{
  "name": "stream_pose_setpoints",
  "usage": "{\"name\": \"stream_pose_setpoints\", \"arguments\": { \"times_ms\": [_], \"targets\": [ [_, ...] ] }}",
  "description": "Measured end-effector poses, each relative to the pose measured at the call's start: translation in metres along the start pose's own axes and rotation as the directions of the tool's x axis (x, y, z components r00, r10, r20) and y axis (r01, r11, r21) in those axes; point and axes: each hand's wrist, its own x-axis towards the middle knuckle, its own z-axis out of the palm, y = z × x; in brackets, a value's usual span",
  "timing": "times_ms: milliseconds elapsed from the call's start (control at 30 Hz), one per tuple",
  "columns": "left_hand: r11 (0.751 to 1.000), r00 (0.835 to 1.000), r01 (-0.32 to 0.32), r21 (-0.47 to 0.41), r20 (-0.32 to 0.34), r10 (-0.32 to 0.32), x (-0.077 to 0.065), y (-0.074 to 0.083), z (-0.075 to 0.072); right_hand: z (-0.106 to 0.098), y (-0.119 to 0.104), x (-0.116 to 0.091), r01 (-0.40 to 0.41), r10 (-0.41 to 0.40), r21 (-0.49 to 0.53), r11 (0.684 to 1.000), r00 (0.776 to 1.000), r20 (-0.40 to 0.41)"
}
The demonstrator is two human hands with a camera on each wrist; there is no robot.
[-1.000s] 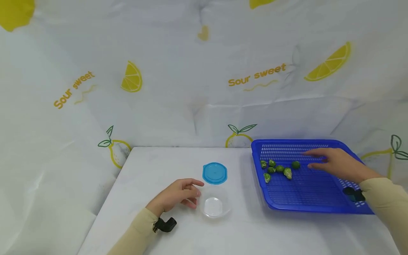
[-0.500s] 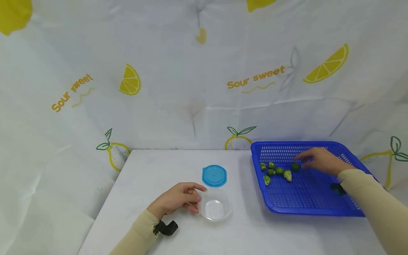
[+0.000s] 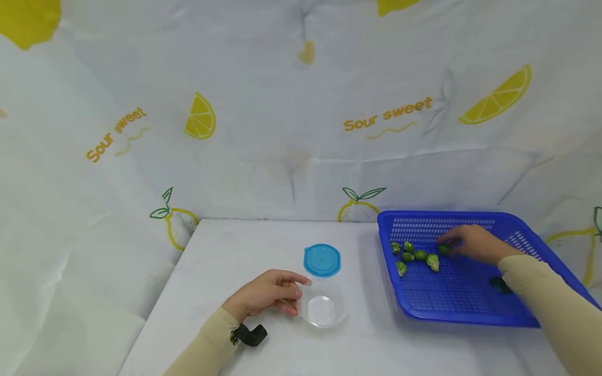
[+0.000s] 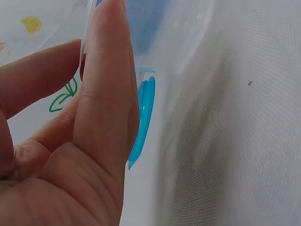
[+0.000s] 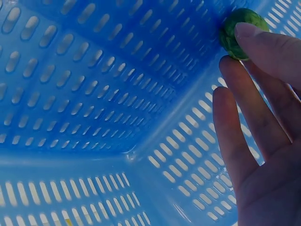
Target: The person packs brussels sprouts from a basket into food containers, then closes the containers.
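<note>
My left hand (image 3: 275, 292) grips the near-left rim of a clear plastic bowl (image 3: 322, 312), which stands on the white table. In the left wrist view the clear wall runs between thumb and fingers. Inside the blue plastic basket (image 3: 451, 295), my right hand (image 3: 477, 244) pinches a green Brussels sprout (image 3: 444, 249) near the back wall. The right wrist view has the thumb on this Brussels sprout (image 5: 240, 33), with fingertips on its other side. Several other Brussels sprouts (image 3: 420, 255) lie to its left on the basket floor.
Just behind the bowl, a blue lid (image 3: 322, 260) lies flat on the table (image 3: 226, 250). The basket's raised, slotted walls surround my right hand. A white cloth (image 3: 263, 104) with lemon prints hangs behind the table.
My right hand has moved left and down to the Brussels sprout and now pinches it. My left hand has closed in on the bowl's rim. The head view has shifted slightly.
</note>
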Motion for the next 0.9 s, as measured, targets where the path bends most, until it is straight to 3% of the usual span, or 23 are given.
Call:
{"name": "stream_pose_setpoints", "arguments": {
  "times_ms": [633, 900],
  "targets": [
    [1.0, 0.998, 0.011, 0.013, 0.055, -0.011, 0.009, 0.002, 0.002, 0.005, 0.007, -0.01, -0.07, 0.069, 0.057, 0.996, 0.997, 0.02],
    [1.0, 0.999, 0.004, 0.018, 0.039, -0.005, 0.009, 0.001, -0.004, -0.013, -0.02, -0.019, -0.109, 0.11, 0.055, 0.993, 0.994, -0.025]
  ]
}}
